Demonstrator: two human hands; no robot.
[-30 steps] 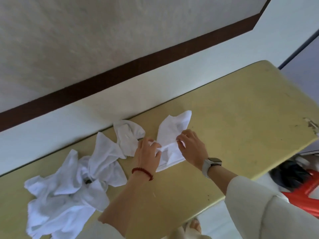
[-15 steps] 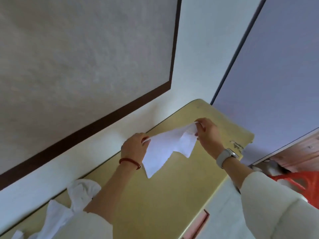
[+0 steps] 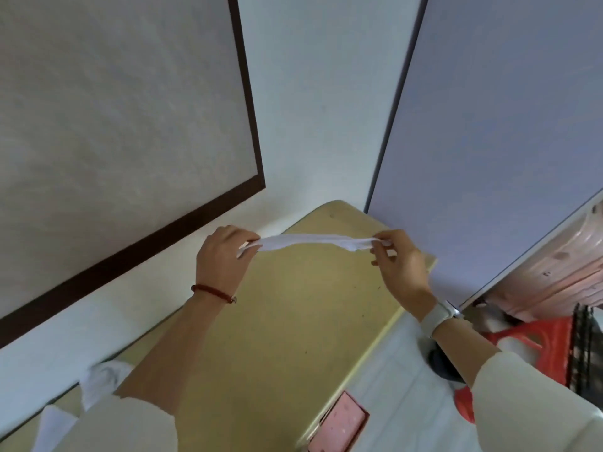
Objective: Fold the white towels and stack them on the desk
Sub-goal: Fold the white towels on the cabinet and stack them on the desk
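Note:
A white towel point(image 3: 310, 241) is stretched nearly flat and edge-on in the air above the far end of the yellow desk point(image 3: 293, 321). My left hand point(image 3: 225, 256) pinches its left end, and my right hand point(image 3: 399, 265) pinches its right end. A heap of other white towels point(image 3: 98, 381) lies at the desk's near left, mostly hidden behind my left sleeve.
A white wall with a brown-framed panel point(image 3: 130, 125) runs along the desk's far side. A pale blue partition point(image 3: 489, 158) stands at the desk's right end. A red plastic stool point(image 3: 535, 337) and a pink box point(image 3: 342, 425) lie below the desk's near edge.
I lifted one towel off the desk and pulled my hands apart, so it went from hanging slack to stretched taut. My view swung up and right, and the heap slid to the lower left.

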